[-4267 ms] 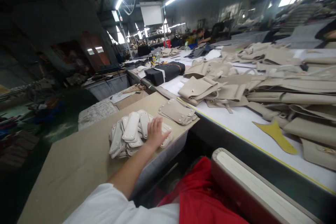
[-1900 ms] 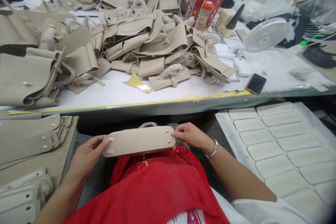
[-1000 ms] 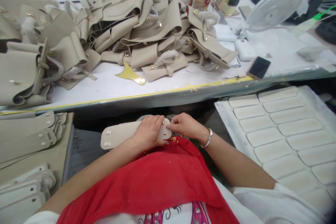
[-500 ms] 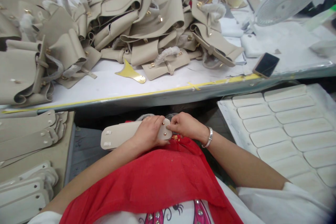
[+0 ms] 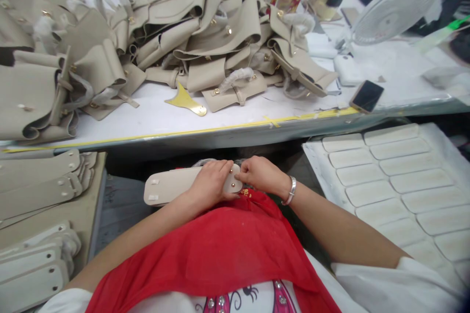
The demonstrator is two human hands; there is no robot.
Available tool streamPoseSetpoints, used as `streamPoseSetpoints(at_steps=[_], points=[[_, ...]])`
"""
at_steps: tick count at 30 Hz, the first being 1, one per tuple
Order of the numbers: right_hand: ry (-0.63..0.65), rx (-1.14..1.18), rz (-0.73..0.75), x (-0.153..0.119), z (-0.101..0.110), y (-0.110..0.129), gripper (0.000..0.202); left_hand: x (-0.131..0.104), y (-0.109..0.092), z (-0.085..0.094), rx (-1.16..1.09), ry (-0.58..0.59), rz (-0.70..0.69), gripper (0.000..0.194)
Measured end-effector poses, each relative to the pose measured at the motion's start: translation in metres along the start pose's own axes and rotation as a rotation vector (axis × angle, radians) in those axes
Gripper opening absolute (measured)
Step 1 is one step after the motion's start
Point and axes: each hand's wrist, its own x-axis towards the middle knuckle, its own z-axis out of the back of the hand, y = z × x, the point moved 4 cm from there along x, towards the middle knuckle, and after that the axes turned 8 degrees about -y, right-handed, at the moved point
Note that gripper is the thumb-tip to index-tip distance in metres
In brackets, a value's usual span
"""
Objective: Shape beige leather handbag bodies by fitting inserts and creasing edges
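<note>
Slid along since the earlier frame, the left hand (image 5: 211, 179) has left the white-tabbed end of the beige panel (image 5: 172, 186) and now lies across it, fingers nearly together and slightly bent, clasping it; the right hand (image 5: 261, 174), just beside, pinches the rounded end near two gold studs (image 5: 232, 185); the panel lies beneath the left hand, above the red apron (image 5: 205, 244); the step seems to be working that edge; the next move calls for a steady left hold.
</note>
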Motion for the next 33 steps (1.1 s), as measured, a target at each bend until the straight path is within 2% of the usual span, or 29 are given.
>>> streamPoseSetpoints(at_steps=[5, 10, 14, 17, 19, 21, 22, 23, 25, 27, 33], points=[[0.001, -0.024, -0.015, -0.003, 0.001, 0.005, 0.024, -0.002, -0.001, 0.004, 0.037, -0.010, -0.022, 0.079], [0.019, -0.006, -0.092, -0.003, 0.001, 0.007, 0.023, -0.001, -0.001, 0.003, 0.020, -0.015, -0.019, 0.078], [0.042, 0.041, -0.130, -0.004, -0.003, 0.004, 0.023, -0.002, -0.002, 0.000, -0.004, -0.008, -0.012, 0.088], [0.041, 0.041, -0.132, -0.005, -0.009, -0.001, 0.027, -0.018, 0.006, 0.018, -0.079, -0.090, -0.021, 0.100], [0.034, 0.024, -0.139, -0.003, -0.014, -0.007, 0.031, -0.043, 0.027, 0.045, -0.091, -0.270, 0.103, 0.087], [0.028, 0.011, -0.144, 0.000, -0.018, -0.013, 0.033, -0.080, 0.060, 0.073, -0.052, -0.496, 0.380, 0.059], [0.025, 0.005, -0.146, 0.002, -0.020, -0.016, 0.033, -0.102, 0.077, 0.084, -0.042, -0.575, 0.541, 0.045], [0.020, 0.005, -0.152, 0.004, -0.021, -0.019, 0.032, -0.122, 0.093, 0.090, -0.066, -0.598, 0.679, 0.038], [0.022, 0.033, -0.173, 0.007, -0.024, -0.023, 0.031, -0.151, 0.117, 0.090, -0.204, -0.516, 0.836, 0.032], [0.034, 0.091, -0.204, 0.009, -0.027, -0.025, 0.036, -0.163, 0.129, 0.080, -0.370, -0.417, 0.869, 0.031], [0.083, 0.193, -0.219, 0.013, -0.025, -0.028, 0.048, -0.160, 0.134, 0.069, -0.603, -0.391, 0.910, 0.031]])
